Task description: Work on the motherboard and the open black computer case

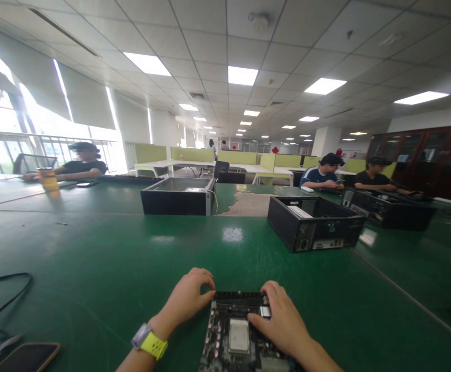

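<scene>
A dark motherboard (222, 315) lies low in the view on the green table, running out past the bottom edge. The square silver processor (239, 336) sits in its middle. My left hand (191, 290) is closed at the board's upper left corner, with thumb and curved fingers meeting at that edge. On the other side, my right hand (283, 319) grips the upper right corner. Its thumb lies over the board near the processor, and its fingers curl at the far edge beside a small metal port. A yellow-green strap holds a watch (150, 341) on my left wrist.
Beyond my hands on the green table (132, 263) stand an open black computer case (176, 202), a second case (318, 227) and a third (391, 209). A phone (29, 357) and black cable (19, 275) lie at left. Several people sit around the far side.
</scene>
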The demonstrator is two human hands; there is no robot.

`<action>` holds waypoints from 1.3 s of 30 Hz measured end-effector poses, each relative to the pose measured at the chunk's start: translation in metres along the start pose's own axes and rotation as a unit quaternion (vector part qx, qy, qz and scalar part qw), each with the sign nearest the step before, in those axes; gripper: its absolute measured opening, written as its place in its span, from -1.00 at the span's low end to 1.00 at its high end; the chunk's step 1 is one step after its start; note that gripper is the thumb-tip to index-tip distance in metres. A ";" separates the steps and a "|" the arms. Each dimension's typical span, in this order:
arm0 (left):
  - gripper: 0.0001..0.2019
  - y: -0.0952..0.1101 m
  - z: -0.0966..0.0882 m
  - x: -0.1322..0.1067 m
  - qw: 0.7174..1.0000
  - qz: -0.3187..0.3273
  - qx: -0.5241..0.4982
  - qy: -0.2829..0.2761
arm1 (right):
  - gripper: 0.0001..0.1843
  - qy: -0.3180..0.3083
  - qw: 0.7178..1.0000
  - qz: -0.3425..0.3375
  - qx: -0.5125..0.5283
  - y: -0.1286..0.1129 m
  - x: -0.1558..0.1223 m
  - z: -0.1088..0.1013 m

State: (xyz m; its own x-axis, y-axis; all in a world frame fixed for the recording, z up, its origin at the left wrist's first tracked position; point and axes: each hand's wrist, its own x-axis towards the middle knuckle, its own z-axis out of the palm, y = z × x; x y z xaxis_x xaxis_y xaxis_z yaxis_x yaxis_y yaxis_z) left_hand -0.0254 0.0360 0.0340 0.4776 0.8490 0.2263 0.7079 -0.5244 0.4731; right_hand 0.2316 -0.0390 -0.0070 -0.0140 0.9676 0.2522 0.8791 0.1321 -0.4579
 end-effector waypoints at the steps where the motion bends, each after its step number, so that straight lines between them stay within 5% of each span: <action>1: -0.86 0.000 0.000 0.000 1.000 0.003 0.000 0.000 | -0.57 0.001 1.000 0.000 -0.001 0.000 0.000 0.000; 18: -0.82 0.001 0.010 -0.003 1.000 0.015 -0.002 -0.009 | -0.60 0.005 1.000 0.002 -0.004 -0.002 0.000 -0.001; 25: -0.81 0.006 0.004 -0.001 1.000 0.010 0.008 -0.010 | -0.47 -0.006 1.000 0.003 -0.003 -0.001 0.000 -0.001; 30: -0.82 0.043 0.009 -0.007 0.999 0.025 0.019 -0.013 | -0.36 -0.010 1.000 0.000 0.001 0.002 0.000 0.002; 34: -0.79 0.091 0.028 -0.023 0.992 0.079 0.021 -0.091 | -0.39 -0.009 1.000 -0.006 0.012 0.006 0.001 0.003; 39: -0.51 0.122 0.041 -0.031 0.985 0.116 0.052 -0.118 | -0.53 -0.005 0.999 -0.004 0.045 0.011 0.004 0.003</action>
State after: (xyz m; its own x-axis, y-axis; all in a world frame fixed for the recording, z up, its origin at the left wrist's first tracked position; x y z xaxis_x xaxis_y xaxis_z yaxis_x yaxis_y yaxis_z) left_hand 0.0674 -0.0575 0.0501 0.7319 0.6729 0.1073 0.6092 -0.7167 0.3393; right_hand 0.2399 -0.0329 -0.0136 -0.0253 0.9686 0.2472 0.8325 0.1573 -0.5312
